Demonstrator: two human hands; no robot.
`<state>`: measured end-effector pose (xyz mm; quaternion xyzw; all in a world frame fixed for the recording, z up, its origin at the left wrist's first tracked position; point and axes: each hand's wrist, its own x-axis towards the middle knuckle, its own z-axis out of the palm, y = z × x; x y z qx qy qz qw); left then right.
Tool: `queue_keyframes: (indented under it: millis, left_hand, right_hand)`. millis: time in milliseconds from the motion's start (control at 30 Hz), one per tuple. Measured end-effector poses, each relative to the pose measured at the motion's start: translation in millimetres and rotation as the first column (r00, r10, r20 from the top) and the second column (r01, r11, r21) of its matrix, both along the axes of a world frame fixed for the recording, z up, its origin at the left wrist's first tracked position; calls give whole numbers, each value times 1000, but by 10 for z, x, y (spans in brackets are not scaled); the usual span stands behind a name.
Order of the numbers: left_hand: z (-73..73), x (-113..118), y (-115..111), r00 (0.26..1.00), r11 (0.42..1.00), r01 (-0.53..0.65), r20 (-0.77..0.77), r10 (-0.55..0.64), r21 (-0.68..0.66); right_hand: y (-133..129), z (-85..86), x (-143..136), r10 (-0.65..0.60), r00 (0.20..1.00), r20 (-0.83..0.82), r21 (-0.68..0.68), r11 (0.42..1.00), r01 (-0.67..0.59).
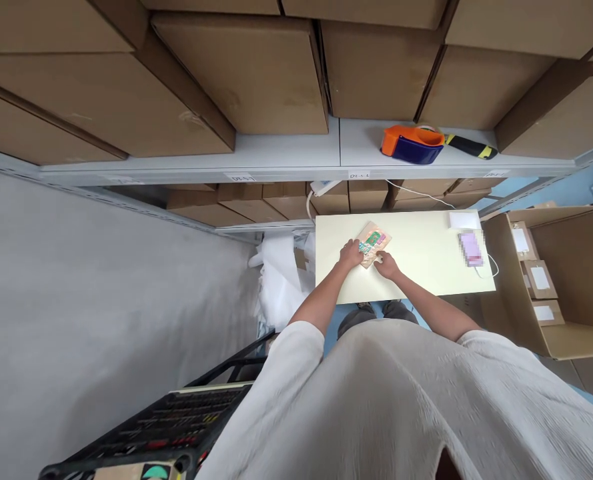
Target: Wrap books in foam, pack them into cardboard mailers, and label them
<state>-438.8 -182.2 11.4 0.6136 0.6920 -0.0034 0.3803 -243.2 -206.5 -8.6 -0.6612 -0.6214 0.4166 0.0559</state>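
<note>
Head view: both hands rest on a flat packet (372, 244) on the table (426, 267); left hand (351, 254) presses its near-left edge, right hand (386, 265) pinches its near corner.

No wording can be read with certainty. Two small white labels (239, 177) (359, 175) sit on the front edge of the grey shelf (296, 175) in the upper middle of the frame, bearing short dark codes too small to make out. White stickers (540, 277) on packets in the open carton (571, 280) at right are illegible. The flat packet (372, 244) under the hands at centre shows green and pink print, unreadable. A patch (471, 248) on the table is blurred out.
</note>
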Motion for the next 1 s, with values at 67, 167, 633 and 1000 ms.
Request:
queue_keyframes:
  millis: [67, 167, 633, 1000]
  left_hand:
    - [-34, 12, -75, 1000, 1000, -1, 14, 1, -12]
    - [-81, 67, -261, 999, 1000, 3, 47, -3, -8]
    - [-184, 174, -621, 979, 998, -54, 201, 47, 33]
    - [-212, 156, -734, 973, 1000, -30, 230, 27, 8]
  right_hand:
    - [13, -8, -19, -21, 1000, -12, -28, 999, 20]
    - [23, -3, 2, -25, 1000, -3, -33, 999, 25]
    - [74, 22, 126, -313, 929, -200, -182, 943, 278]
    - [145, -12, 100, -373, 904, -208, -173, 924, 341]
